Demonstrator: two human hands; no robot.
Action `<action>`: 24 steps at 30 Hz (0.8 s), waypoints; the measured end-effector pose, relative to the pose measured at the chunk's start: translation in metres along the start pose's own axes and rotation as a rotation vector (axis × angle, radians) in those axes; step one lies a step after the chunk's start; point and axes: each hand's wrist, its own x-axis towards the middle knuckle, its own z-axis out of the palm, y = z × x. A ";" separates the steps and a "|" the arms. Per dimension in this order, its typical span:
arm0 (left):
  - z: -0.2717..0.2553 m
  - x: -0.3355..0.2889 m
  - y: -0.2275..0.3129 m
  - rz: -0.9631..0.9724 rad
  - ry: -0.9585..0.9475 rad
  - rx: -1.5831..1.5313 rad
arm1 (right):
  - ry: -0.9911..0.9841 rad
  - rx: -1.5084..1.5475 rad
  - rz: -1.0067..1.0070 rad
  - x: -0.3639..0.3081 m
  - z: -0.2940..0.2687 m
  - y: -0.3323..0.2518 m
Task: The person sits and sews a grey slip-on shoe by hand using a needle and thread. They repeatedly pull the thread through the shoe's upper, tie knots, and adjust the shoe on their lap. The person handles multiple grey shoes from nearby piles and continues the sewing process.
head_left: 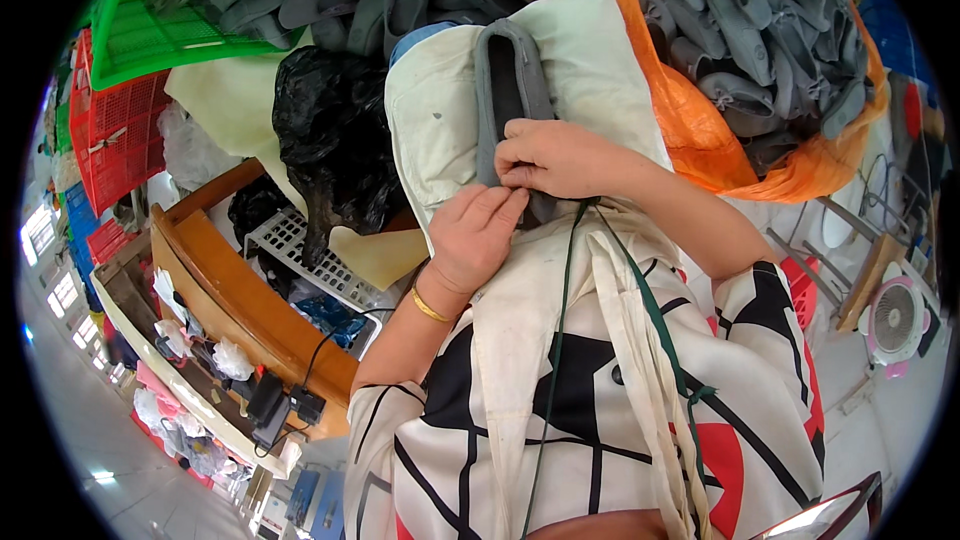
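Note:
A grey slip-on shoe (487, 100) lies lengthwise on a white cloth-covered cushion (605, 55) in front of me, its opening facing up. My left hand (472, 232) and my right hand (555, 158) meet at the shoe's near end. The right fingers are curled in a pinch at the edge of the opening. Pressed together, the left fingertips grip the shoe's near left side. Whether something small sits between the fingertips is hidden. The shoe's near tip is mostly covered by my hands.
Many similar grey shoes fill an orange sack (700, 155) at the far right. More are heaped beside a green crate (150, 50) at the far left. A black plastic bag (325, 130), a white basket (325, 260) and a wooden table (260, 290) are to my left. A fan (893, 318) stands right.

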 end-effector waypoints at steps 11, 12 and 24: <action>0.008 0.004 -0.005 -0.398 -0.125 -0.390 | 0.463 1.081 0.301 -0.001 0.012 0.008; 0.008 0.006 -0.005 -0.420 -0.143 -0.401 | 0.427 1.184 0.355 -0.006 0.007 0.004; 0.013 0.007 -0.009 -0.485 -0.185 -0.464 | 0.906 1.309 -0.089 -0.046 -0.069 0.034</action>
